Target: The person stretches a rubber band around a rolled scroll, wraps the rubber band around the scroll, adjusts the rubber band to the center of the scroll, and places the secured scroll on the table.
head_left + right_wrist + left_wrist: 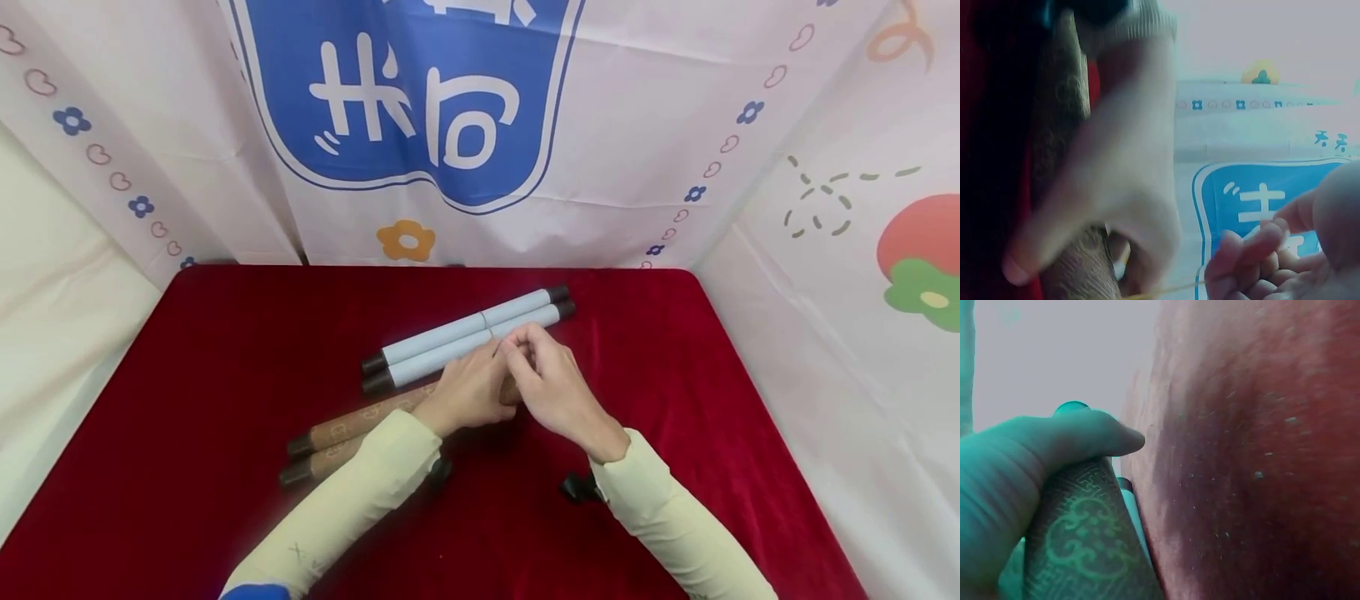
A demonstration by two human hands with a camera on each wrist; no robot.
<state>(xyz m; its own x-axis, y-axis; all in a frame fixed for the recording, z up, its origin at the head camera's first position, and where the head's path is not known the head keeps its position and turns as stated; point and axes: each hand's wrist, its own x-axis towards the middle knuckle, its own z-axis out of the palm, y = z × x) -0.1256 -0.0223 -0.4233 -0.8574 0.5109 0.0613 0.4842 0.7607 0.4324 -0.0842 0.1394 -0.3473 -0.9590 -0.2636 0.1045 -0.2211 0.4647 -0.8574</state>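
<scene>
Two brown patterned scrolls with dark end caps lie side by side on a slant. My left hand grips them near their right part; in the left wrist view its thumb lies across the patterned surface. Close beside it, my right hand pinches a thin yellowish string between thumb and fingers. The string stretches from the scrolls to those fingertips. Just behind the brown pair lie two pale blue scrolls with dark caps and a cord round their middle. My hands hide the right ends of the brown scrolls.
A dark red velvet cloth covers the table. White printed curtains stand along its back and sides. Small dark objects show beside the right wrist.
</scene>
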